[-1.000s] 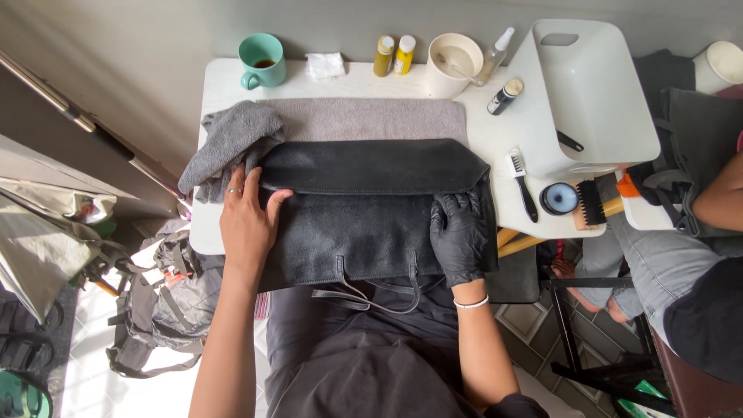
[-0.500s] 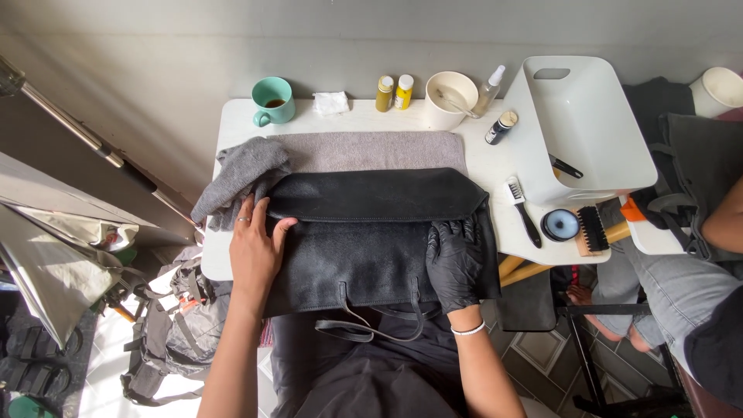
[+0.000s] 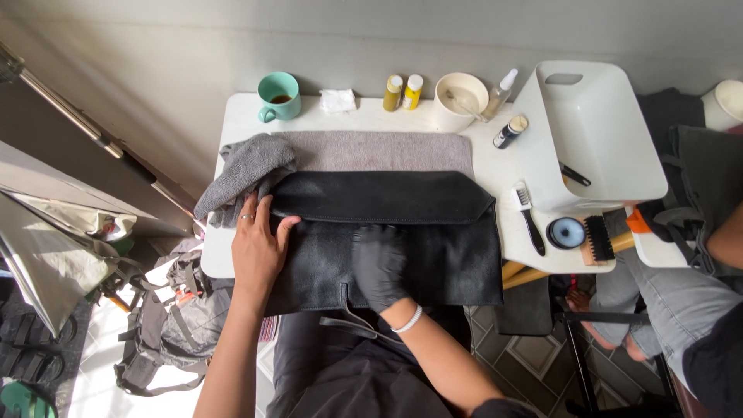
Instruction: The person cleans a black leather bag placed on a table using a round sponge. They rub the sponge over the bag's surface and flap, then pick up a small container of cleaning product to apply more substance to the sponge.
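The bare left hand (image 3: 259, 248) lies flat with fingers spread, gripping nothing, pinning the black leather bag (image 3: 387, 232) while the gloved right hand (image 3: 379, 267), fingers loosely curled, rubs the leather beneath its fingertips; steady, even pressure seems best.

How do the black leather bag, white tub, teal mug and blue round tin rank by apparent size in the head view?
1. black leather bag
2. white tub
3. teal mug
4. blue round tin
The mug and tin look close in size.
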